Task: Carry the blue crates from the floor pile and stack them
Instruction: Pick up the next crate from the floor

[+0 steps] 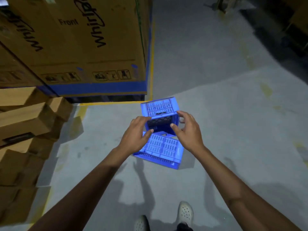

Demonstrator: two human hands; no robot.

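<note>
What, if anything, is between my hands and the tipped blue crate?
Nothing visible. The left hand and right hand are open at either side of the mouth of the tipped crate. The second crate lies on the floor below them, nearer you, not in their path.

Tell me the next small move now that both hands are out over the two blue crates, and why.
Probably lower both hands onto the side walls of the tipped crate and grip it. The left hand and right hand are spread open on either side of its opening, gripping nothing, and it lies on its side beside the second crate.
</note>
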